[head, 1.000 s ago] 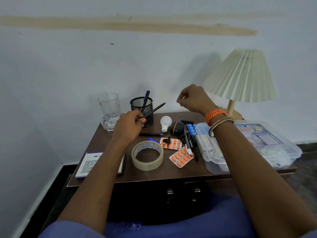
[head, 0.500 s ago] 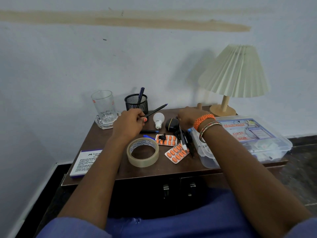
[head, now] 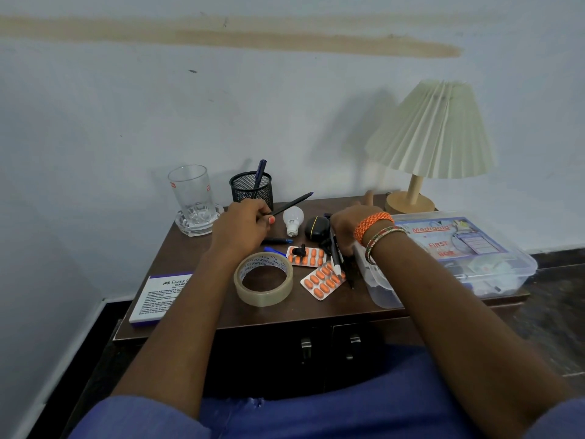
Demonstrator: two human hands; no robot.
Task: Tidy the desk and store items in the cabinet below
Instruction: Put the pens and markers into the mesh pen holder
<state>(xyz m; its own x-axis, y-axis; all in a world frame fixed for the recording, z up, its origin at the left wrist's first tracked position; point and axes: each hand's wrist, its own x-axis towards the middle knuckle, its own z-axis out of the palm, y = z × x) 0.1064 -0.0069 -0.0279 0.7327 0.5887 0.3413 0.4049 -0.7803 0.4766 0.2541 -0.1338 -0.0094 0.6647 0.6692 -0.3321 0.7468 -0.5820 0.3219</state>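
Note:
My left hand (head: pixel 243 226) grips a black pen (head: pixel 294 202) that points up and right, just in front of the black mesh pen cup (head: pixel 251 191) with one pen standing in it. My right hand (head: pixel 345 226), with bracelets on the wrist, is down on the upper ends of the black markers (head: pixel 335 264) lying beside the first aid box (head: pixel 459 248), fingers curled over them. On the brown desk (head: pixel 202 248) lie a tape roll (head: pixel 263 278), two orange pill strips (head: pixel 323 280), a bulb (head: pixel 292 218), a black case (head: pixel 316 228) and a blue pen (head: pixel 278 240).
An empty glass (head: pixel 191 198) stands at the back left, a pleated lamp (head: pixel 433 131) at the back right. A white stamp pad box (head: pixel 158 296) sits at the desk's front left corner. The cabinet doors (head: pixel 305 346) below are closed. The wall is close behind.
My right hand came down from in front of the lamp onto the markers by the first aid box. The left hand kept the black pen and hardly moved.

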